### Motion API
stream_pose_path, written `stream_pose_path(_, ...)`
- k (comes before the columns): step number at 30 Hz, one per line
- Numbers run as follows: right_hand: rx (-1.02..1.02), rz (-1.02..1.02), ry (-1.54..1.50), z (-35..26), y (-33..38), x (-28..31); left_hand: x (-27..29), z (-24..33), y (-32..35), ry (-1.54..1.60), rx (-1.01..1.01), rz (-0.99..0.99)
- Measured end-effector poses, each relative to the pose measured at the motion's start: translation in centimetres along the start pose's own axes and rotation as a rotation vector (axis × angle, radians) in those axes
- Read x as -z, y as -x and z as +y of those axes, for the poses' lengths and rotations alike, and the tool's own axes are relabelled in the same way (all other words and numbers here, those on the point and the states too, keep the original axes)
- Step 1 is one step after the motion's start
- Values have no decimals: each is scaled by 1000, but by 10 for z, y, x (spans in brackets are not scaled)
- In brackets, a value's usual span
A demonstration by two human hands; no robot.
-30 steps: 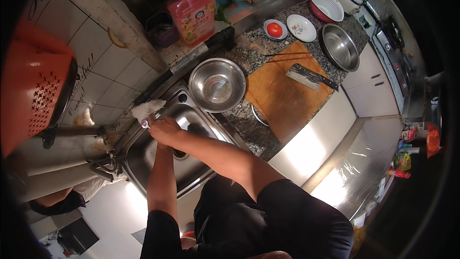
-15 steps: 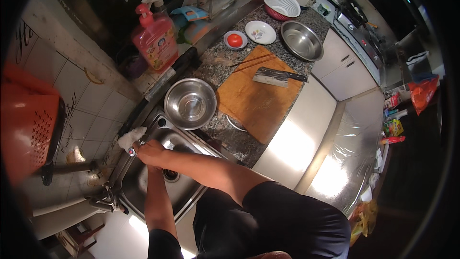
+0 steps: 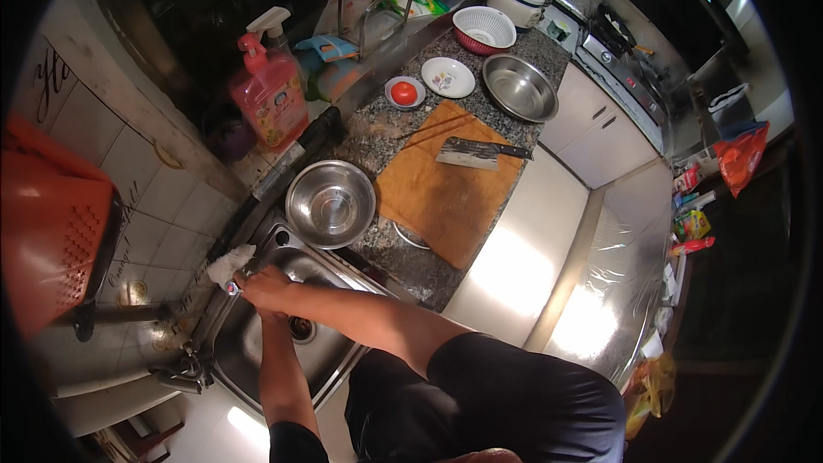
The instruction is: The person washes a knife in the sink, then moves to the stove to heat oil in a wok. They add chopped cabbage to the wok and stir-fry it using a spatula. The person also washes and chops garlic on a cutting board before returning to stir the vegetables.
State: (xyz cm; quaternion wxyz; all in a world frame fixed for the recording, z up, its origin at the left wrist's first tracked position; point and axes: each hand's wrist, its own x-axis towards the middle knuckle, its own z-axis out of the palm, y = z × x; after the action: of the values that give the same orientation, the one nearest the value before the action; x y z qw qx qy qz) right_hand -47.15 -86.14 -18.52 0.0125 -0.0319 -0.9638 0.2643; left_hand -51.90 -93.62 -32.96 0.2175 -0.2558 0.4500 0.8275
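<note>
Both my hands meet over the steel sink [image 3: 243, 351], close beside a tap [image 3: 231, 288]. My right hand [image 3: 267, 286] lies on top, fingers curled and pressed against the left; whether they hold something is hidden. Beneath it, my left hand [image 3: 273, 315] is mostly covered, so its fingers do not show. White fluffy cloth [image 3: 230, 264] sits next to the tap. A steel bowl [image 3: 331, 204] stands at the sink's far edge.
On the counter, a cleaver [image 3: 470, 154] and chopsticks [image 3: 429, 130] lie on a wooden board [image 3: 429, 214]. Beyond are a tomato [image 3: 404, 94] in a small bowl, a plate [image 3: 448, 78], a steel basin [image 3: 520, 88] and a colander [image 3: 484, 30]. A pink pump bottle [image 3: 268, 94] stands left.
The view has shifted slightly, so the counter things appear lower and further left. My hands stay together beside the tap, with little change in their pose.
</note>
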Motion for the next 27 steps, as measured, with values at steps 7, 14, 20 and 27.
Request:
stream_pose_path(7,-80,109,-208,16,11,-35,3,-11,0,-39,0,17)
stream_pose_path(14,-170,-275,-399,35,71,22,23,-19,-22,-355,-145,54)
stream_pose_path(20,-222,-268,-446,43,112,0,-11,6,32,-73,200,-121)
stream_pose_path(27,-224,-165,-502,48,143,-34,-10,4,23,80,252,-99)
